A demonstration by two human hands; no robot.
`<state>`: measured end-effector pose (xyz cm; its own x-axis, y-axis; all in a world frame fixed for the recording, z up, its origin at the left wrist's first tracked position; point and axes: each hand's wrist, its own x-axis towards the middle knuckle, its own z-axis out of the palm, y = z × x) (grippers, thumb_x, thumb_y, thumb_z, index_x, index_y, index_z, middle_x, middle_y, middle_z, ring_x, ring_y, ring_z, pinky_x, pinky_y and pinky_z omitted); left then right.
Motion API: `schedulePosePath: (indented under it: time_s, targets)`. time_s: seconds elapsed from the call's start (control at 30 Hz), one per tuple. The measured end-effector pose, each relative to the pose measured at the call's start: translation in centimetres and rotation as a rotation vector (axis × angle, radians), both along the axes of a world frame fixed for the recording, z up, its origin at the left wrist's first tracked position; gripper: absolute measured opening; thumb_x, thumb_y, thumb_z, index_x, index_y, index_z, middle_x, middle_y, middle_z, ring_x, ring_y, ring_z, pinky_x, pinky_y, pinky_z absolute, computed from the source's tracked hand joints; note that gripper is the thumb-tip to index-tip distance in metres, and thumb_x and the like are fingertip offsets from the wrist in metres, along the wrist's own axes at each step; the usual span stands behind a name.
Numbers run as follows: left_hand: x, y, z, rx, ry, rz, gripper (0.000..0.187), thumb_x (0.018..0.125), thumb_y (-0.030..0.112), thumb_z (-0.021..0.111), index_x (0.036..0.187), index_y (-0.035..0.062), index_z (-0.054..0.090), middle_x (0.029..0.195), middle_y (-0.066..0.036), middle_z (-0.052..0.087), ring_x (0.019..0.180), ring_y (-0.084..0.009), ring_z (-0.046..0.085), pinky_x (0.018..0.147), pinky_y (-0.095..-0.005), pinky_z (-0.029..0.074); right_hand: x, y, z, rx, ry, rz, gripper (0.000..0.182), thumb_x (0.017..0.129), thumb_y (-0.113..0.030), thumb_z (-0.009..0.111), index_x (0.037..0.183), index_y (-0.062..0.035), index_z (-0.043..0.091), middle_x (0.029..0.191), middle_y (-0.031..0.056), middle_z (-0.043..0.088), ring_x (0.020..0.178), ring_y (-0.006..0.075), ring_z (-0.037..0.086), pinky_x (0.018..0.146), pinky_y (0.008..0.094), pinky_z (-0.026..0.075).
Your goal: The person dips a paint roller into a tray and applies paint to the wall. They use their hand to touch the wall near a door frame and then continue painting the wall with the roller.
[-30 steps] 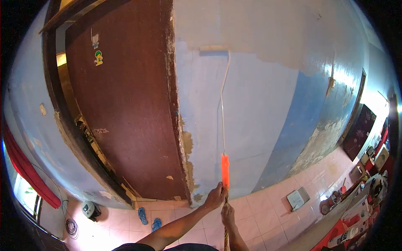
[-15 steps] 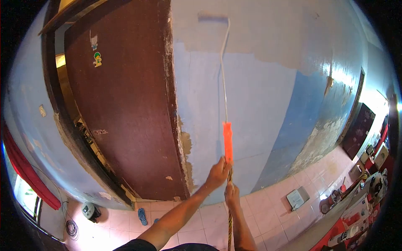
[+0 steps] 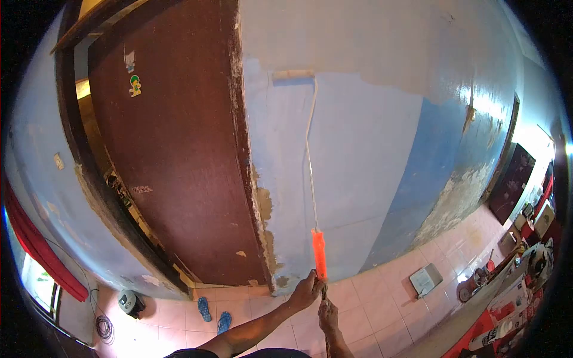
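A paint roller (image 3: 293, 74) with a long wire frame and an orange handle (image 3: 319, 253) lies against the wall (image 3: 364, 155), at the lower border of a greyish painted band. Below that band the wall is light blue, with a darker blue patch to the right. My left hand (image 3: 306, 290) is closed at the base of the orange handle, where a pole joins it. Just below, my right hand (image 3: 327, 314) is wrapped round the pole. Both hands have the roller's pole between them and my body.
A brown door (image 3: 173, 149) stands left of the painted wall. On the tiled floor are a paint tray (image 3: 425, 280), blue slippers (image 3: 224, 322), a rounded grey device (image 3: 129, 303) and a coiled cable (image 3: 104, 327). Cluttered items (image 3: 507, 310) fill the right side.
The roller has come down the wall and slightly left, from the grey area to its lower border. Both hands have moved down with the pole.
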<state>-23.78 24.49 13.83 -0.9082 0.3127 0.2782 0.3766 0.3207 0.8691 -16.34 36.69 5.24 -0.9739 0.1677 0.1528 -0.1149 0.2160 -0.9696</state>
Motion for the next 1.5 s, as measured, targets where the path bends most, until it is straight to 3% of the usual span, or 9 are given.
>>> schedulePosePath:
  time_s: [0.07, 0.27, 0.47, 0.67, 0.83, 1.0, 1.07, 1.27, 1.5]
  targets:
    - [-1.1, 0.2, 1.4, -0.031, 0.038, 0.038, 0.031, 0.098, 0.032, 0.050, 0.103, 0.0028, 0.043, 0.076, -0.020, 0.058, 0.072, -0.0408, 0.061, 0.060, -0.0465, 0.045, -1.3, 0.2, 1.3, 0.029, 0.072, 0.030, 0.052, 0.100, -0.047, 0.035, 0.075, -0.0026, 0.044, 0.055, 0.0066, 0.038, 0.049, 0.0166, 0.039, 0.047, 0.0366, 0.032]
    - [-7.2, 1.4, 9.4, 0.164, 0.116, 0.076, 0.030, 0.097, 0.032, 0.052, 0.099, 0.0031, 0.044, 0.066, -0.015, 0.052, 0.060, -0.0302, 0.055, 0.057, -0.0422, 0.043, -9.3, 1.6, 6.6, 0.226, 0.449, -0.009, 0.052, 0.100, -0.047, 0.038, 0.079, -0.0007, 0.051, 0.056, 0.0094, 0.037, 0.052, 0.0184, 0.037, 0.050, 0.0375, 0.035]
    - [-10.6, 1.2, 20.1, 0.214, 0.086, 0.023, 0.030, 0.097, 0.032, 0.053, 0.096, 0.0023, 0.048, 0.071, -0.006, 0.055, 0.064, -0.0118, 0.052, 0.059, -0.0315, 0.046, -11.4, 0.9, 19.0, -0.114, 0.135, 0.110, 0.052, 0.097, -0.052, 0.040, 0.066, -0.0107, 0.040, 0.051, -0.0013, 0.039, 0.044, 0.0085, 0.037, 0.041, 0.0258, 0.029]
    - [-7.8, 1.3, 14.1, 0.279, 0.116, 0.011, 0.030, 0.097, 0.031, 0.052, 0.096, 0.0021, 0.047, 0.068, -0.014, 0.057, 0.061, -0.0240, 0.061, 0.058, -0.0376, 0.046, -9.0, 0.7, 12.9, -0.100, 0.127, 0.069, 0.049, 0.100, -0.042, 0.039, 0.073, -0.0018, 0.045, 0.058, 0.0031, 0.037, 0.055, 0.0133, 0.034, 0.050, 0.0335, 0.031]
    - [-5.4, 0.8, 11.4, 0.159, -0.065, 0.031, 0.032, 0.100, 0.028, 0.045, 0.110, -0.0020, 0.050, 0.079, -0.009, 0.059, 0.072, -0.0169, 0.058, 0.066, -0.0337, 0.048, -7.0, 0.0, 9.5, -0.072, 0.113, 0.036, 0.046, 0.100, -0.038, 0.039, 0.081, 0.0024, 0.049, 0.061, 0.0103, 0.043, 0.057, 0.0193, 0.037, 0.052, 0.0379, 0.034]
    - [-9.5, 0.9, 18.0, 0.280, 0.079, 0.037, 0.034, 0.096, 0.036, 0.053, 0.093, 0.0028, 0.050, 0.066, -0.009, 0.060, 0.058, -0.0176, 0.058, 0.056, -0.0330, 0.047, -12.4, 0.3, 13.8, 0.034, 0.419, 0.082, 0.044, 0.101, -0.036, 0.040, 0.077, 0.0008, 0.046, 0.060, 0.0169, 0.039, 0.056, 0.0282, 0.034, 0.054, 0.0430, 0.034]
    - [-10.6, 1.0, 22.7, 0.311, 0.111, 0.045, 0.033, 0.096, 0.036, 0.053, 0.095, 0.0034, 0.051, 0.066, -0.007, 0.060, 0.059, -0.0143, 0.057, 0.055, -0.0312, 0.047, -12.8, -0.7, 20.7, -0.122, 0.247, 0.047, 0.053, 0.098, -0.055, 0.039, 0.068, -0.0111, 0.040, 0.052, -0.0011, 0.038, 0.041, 0.0084, 0.035, 0.037, 0.0253, 0.028]
    - [-12.0, 0.7, 30.9, 0.296, 0.185, 0.053, 0.032, 0.096, 0.036, 0.053, 0.096, 0.0042, 0.052, 0.066, -0.007, 0.061, 0.058, -0.0116, 0.056, 0.053, -0.0288, 0.046, -13.5, -1.1, 30.4, -0.182, 0.157, 0.089, 0.054, 0.099, -0.049, 0.040, 0.067, -0.0065, 0.040, 0.056, -0.0003, 0.037, 0.050, 0.0127, 0.032, 0.046, 0.0321, 0.031]
    - [-9.9, 0.5, 19.8, 0.245, 0.136, 0.128, 0.044, 0.093, 0.044, 0.054, 0.099, 0.0002, 0.055, 0.068, -0.013, 0.061, 0.063, -0.0210, 0.062, 0.058, -0.0359, 0.047, -11.2, -0.4, 19.4, -0.094, 0.227, 0.112, 0.055, 0.099, -0.052, 0.039, 0.066, -0.0083, 0.042, 0.055, -0.0005, 0.038, 0.049, 0.0106, 0.036, 0.045, 0.0302, 0.031]
